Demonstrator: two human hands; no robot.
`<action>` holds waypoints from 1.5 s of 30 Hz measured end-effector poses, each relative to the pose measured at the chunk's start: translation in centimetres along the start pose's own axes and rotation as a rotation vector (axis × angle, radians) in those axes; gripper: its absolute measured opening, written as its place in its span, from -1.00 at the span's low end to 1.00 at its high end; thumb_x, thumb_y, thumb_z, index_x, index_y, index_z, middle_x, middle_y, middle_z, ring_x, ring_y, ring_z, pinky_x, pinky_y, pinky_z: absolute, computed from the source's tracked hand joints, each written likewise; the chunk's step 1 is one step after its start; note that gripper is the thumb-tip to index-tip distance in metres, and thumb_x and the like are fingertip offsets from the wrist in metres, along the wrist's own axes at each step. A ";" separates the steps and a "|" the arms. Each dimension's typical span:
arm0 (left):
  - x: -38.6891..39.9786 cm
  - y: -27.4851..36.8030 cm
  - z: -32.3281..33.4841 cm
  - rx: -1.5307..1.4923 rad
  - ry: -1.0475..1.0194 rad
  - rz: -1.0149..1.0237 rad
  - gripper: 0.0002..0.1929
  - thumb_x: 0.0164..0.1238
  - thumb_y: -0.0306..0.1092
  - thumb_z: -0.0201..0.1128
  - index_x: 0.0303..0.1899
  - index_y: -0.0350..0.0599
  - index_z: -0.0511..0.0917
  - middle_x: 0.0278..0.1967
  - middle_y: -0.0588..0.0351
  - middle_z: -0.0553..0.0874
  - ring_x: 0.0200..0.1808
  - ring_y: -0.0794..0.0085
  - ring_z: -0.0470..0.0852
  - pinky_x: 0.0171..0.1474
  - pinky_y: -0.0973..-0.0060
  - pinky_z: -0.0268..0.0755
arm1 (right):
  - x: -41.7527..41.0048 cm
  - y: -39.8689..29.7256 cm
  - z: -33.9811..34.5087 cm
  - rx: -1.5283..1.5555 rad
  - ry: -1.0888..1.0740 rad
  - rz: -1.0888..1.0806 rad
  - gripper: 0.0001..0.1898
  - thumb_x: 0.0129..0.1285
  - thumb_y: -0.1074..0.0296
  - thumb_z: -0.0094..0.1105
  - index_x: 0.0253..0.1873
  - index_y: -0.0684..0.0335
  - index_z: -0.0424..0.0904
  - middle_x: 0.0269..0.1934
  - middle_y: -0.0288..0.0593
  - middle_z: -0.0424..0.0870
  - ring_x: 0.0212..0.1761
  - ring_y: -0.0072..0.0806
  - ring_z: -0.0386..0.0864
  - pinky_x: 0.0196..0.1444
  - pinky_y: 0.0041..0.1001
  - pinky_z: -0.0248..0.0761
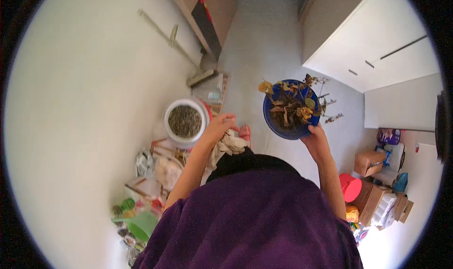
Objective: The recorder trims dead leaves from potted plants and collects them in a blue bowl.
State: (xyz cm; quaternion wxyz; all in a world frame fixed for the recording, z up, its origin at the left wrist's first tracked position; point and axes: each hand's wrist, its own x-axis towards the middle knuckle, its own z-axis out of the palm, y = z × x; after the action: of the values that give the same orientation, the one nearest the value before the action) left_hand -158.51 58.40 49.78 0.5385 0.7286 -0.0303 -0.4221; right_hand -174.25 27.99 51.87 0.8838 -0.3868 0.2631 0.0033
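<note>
My right hand (316,141) grips the rim of a blue plant pot (267,115) on its near side, thumb over the edge. Dark soil and a plant with withered yellow and brown leaves (304,113) fill the pot. Thin dried stems stick out past its right rim. On the other side, my left hand (218,128) holds a crumpled beige cloth (229,144), which hangs below the palm in front of my dark clothing. Left of this hand stands a round container with a white rim (168,136), holding dark, grainy material.
A long-handled broom (201,78) leans on the left wall. White drawer cabinets (354,56) stand at the right. Cardboard boxes (368,163) and a red round container (350,187) sit lower right; a green plastic container (139,224) is lower left. My foot wears a pink slipper (245,131).
</note>
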 end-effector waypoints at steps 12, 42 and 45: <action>12.0 8.3 -2.5 0.078 0.079 0.199 -0.63 0.45 -0.14 0.10 -0.23 -0.30 0.69 -0.32 0.08 0.76 -0.29 0.51 0.63 -0.13 0.52 0.44 | 9.7 -8.4 0.2 -0.003 -0.076 -0.114 -0.35 0.21 0.20 0.23 0.37 0.20 0.23 0.28 -0.17 0.43 0.31 -0.33 0.40 0.31 -0.23 0.30; -3.3 7.4 1.2 -0.330 0.344 0.033 -0.60 0.41 -0.12 0.13 0.06 -0.28 0.52 -0.26 -0.12 0.74 -0.37 0.32 0.70 -0.31 0.43 0.57 | 3.9 -10.7 2.3 -0.115 -0.164 -0.124 -0.44 0.30 0.26 0.15 0.37 0.06 0.23 0.22 -0.20 0.47 0.19 -0.30 0.51 0.17 -0.26 0.45; -2.4 9.0 -0.7 -0.307 0.285 0.111 -0.59 0.41 -0.12 0.12 0.07 -0.27 0.52 -0.26 -0.10 0.74 -0.38 0.33 0.69 -0.32 0.43 0.57 | 3.9 -10.0 3.0 -0.136 -0.217 -0.174 -0.48 0.30 0.27 0.14 0.34 0.07 0.25 0.21 -0.18 0.47 0.19 -0.27 0.51 0.16 -0.23 0.45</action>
State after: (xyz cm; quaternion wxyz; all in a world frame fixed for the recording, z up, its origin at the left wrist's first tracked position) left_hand -155.87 56.35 58.50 0.6645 0.6875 0.0706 -0.2844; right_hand -167.41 22.23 58.57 0.8757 -0.4646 0.1309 -0.0137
